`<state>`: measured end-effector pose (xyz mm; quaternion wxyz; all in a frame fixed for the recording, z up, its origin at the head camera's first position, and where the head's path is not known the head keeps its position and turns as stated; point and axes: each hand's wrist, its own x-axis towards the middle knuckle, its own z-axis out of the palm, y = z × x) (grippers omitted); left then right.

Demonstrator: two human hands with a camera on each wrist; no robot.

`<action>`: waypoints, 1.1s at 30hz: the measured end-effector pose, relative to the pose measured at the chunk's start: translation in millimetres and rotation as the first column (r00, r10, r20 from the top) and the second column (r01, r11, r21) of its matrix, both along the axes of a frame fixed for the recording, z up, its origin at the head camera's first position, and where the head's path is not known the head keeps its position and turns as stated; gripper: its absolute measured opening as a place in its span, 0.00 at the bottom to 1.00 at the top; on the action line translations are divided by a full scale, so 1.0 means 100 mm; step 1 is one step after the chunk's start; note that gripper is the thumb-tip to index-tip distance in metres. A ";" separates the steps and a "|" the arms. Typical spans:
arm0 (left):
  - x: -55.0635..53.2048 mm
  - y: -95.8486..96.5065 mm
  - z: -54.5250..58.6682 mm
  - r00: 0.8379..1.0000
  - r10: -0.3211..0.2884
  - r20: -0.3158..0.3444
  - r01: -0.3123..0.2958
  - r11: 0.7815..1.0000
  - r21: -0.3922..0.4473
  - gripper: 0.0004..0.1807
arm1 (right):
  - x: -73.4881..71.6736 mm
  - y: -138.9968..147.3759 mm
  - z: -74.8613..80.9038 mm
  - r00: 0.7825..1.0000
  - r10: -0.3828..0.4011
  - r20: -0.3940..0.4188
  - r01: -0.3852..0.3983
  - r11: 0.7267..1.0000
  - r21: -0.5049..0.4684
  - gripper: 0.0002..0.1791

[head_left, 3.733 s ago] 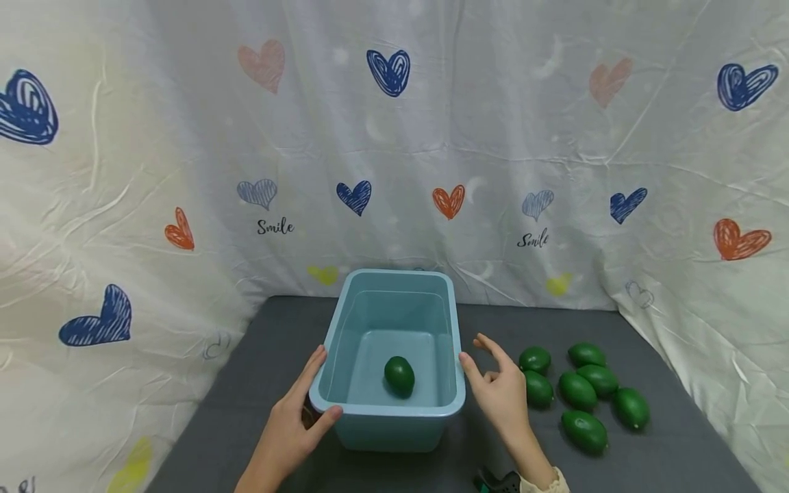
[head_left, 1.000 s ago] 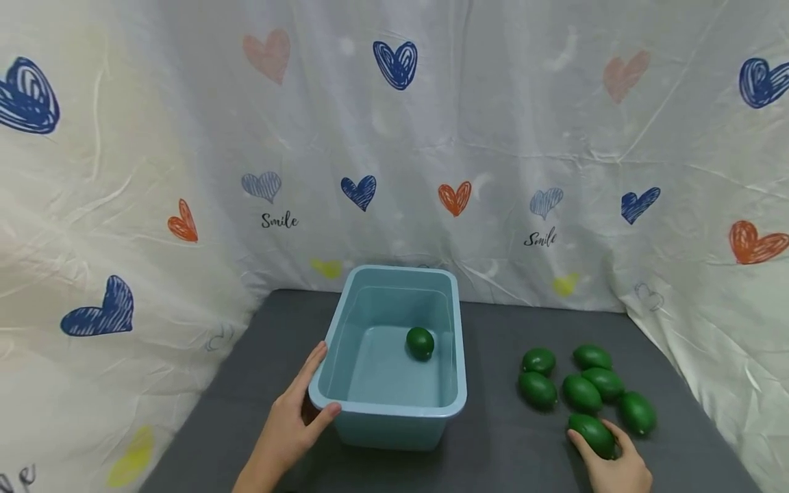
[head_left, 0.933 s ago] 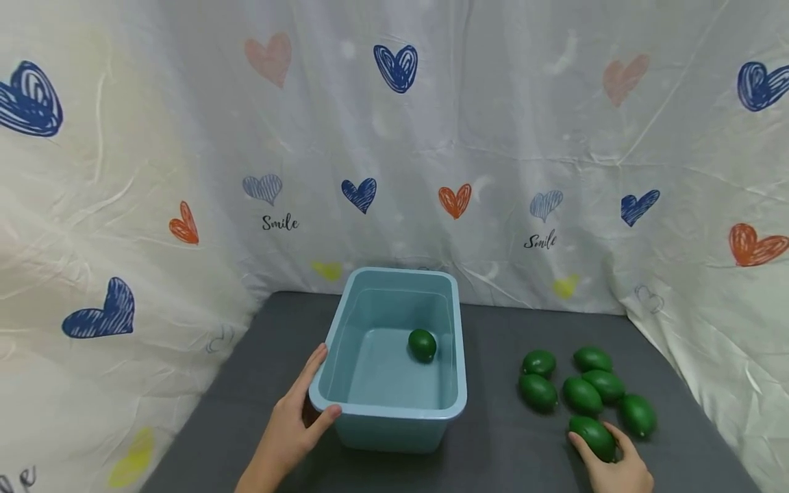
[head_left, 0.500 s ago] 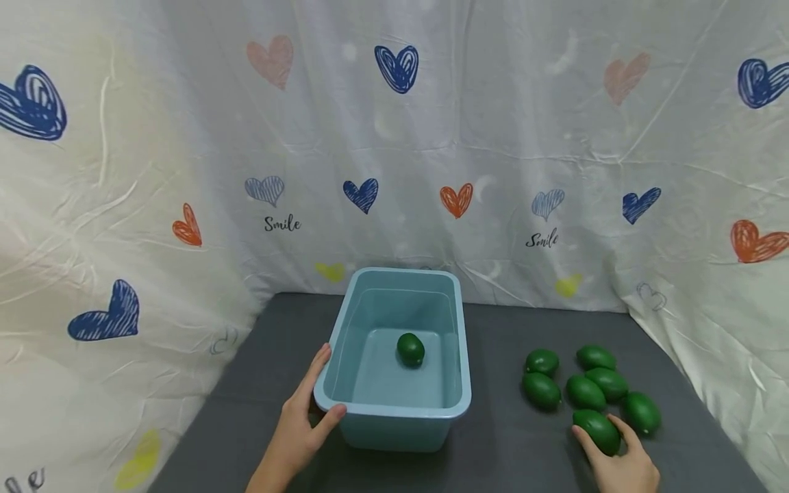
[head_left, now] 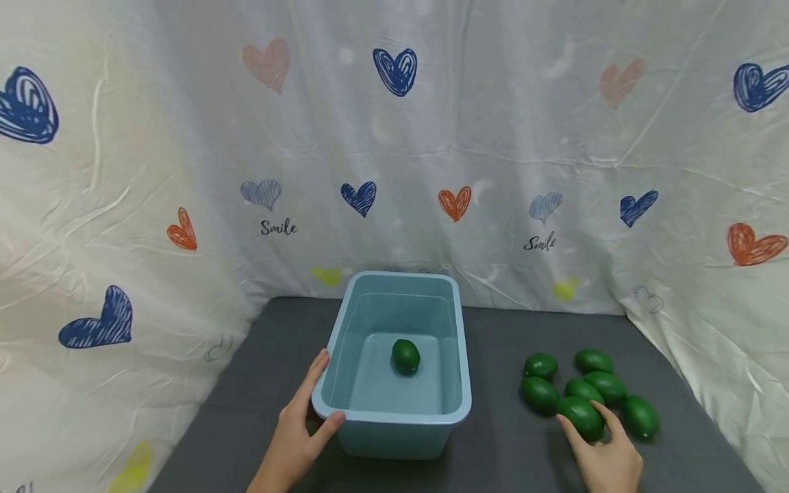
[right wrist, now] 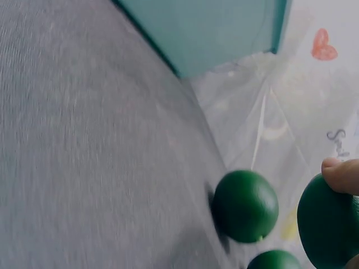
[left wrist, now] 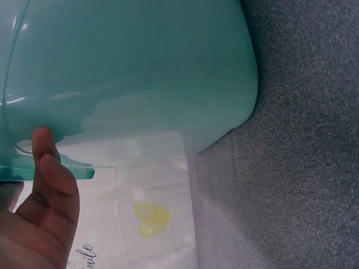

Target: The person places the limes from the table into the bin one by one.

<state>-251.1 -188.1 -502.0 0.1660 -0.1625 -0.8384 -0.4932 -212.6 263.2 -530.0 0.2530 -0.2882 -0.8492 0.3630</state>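
Note:
A light blue plastic bin stands on the dark grey cloth, with one green lime lying inside on its floor. My left hand holds the bin's near left corner, thumb at the front rim and fingers along the left side. In the left wrist view, fingertips touch the bin's outer wall under the rim. To the right, my right hand grips another green lime between thumb and fingers. The right wrist view shows this held lime raised off the cloth.
Several loose limes lie in a group on the right of the grey cloth, just beyond my right hand. A white curtain printed with hearts hangs behind and along both sides.
My right hand left the bin's right side, took hold of the nearest lime and has just raised it slightly up and left. The lime in the bin rolled about. My left hand stayed.

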 end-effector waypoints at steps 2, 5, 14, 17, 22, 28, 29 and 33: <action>0.01 -0.01 0.01 1.000 0.001 0.005 -0.001 1.000 -0.007 0.46 | -0.02 -0.06 0.01 1.000 0.018 -0.025 -0.017 1.000 0.011 0.39; 0.00 -0.02 0.02 1.000 -0.005 -0.002 0.005 1.000 -0.012 0.46 | -0.07 -0.14 0.03 0.997 0.053 -0.062 -0.052 0.998 0.026 0.39; -0.01 -0.05 0.04 0.997 0.055 -0.047 -0.061 0.990 -0.124 0.47 | -0.14 -0.44 0.16 0.987 0.110 -0.117 -0.109 0.994 0.011 0.37; 0.01 -0.04 0.04 0.997 0.063 -0.041 -0.068 0.990 -0.126 0.47 | -0.16 -0.51 0.22 0.983 0.125 -0.132 -0.126 0.992 0.004 0.36; 0.01 -0.02 0.05 0.997 0.066 -0.040 -0.070 0.991 -0.116 0.47 | -0.22 -0.61 0.30 0.967 0.188 -0.172 -0.187 0.982 0.025 0.36; 0.01 -0.02 0.05 0.996 0.084 -0.026 -0.087 0.986 -0.143 0.47 | -0.28 -0.69 0.43 0.946 0.261 -0.193 -0.257 0.965 0.045 0.36; 0.01 -0.02 0.05 0.996 0.087 -0.023 -0.089 0.985 -0.149 0.47 | -0.29 -0.71 0.45 0.942 0.269 -0.203 -0.264 0.963 0.051 0.36; 0.02 -0.03 0.06 0.997 0.077 -0.023 -0.080 0.987 -0.142 0.46 | -0.31 -0.79 0.54 0.922 0.294 -0.253 -0.282 0.956 0.083 0.36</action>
